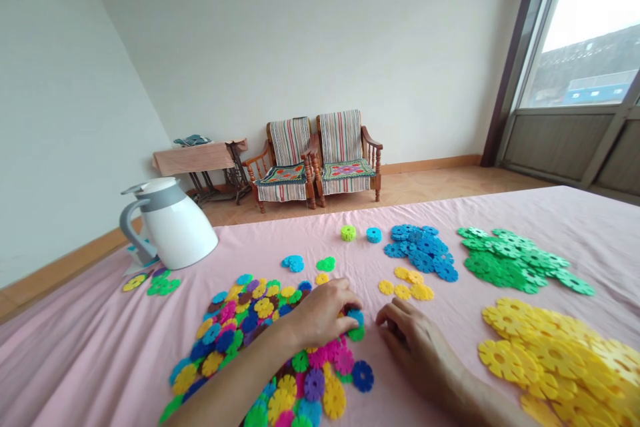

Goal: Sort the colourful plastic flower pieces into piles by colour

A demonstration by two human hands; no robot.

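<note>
My left hand (330,312) reaches over a mixed pile of small flower-shaped plastic discs (263,307). Its thumb and fingers close round a light blue disc (355,316) at the pile's right edge, with a green disc (357,333) just below. To the right, my right hand (411,328) is low over the cloth with its fingers curled; whatever they hold, if anything, is hidden. Beyond it lie several small yellow discs (421,291). A dark blue disc (363,375) sits between the pile and my right forearm.
Larger discs form blue (423,250), green (515,257) and yellow (560,357) heaps on the right of the pink cloth (280,238). Short lime (349,233) and light blue (374,235) stacks stand at the back. A white jug (180,230) stands left; two armchairs (345,147) are behind.
</note>
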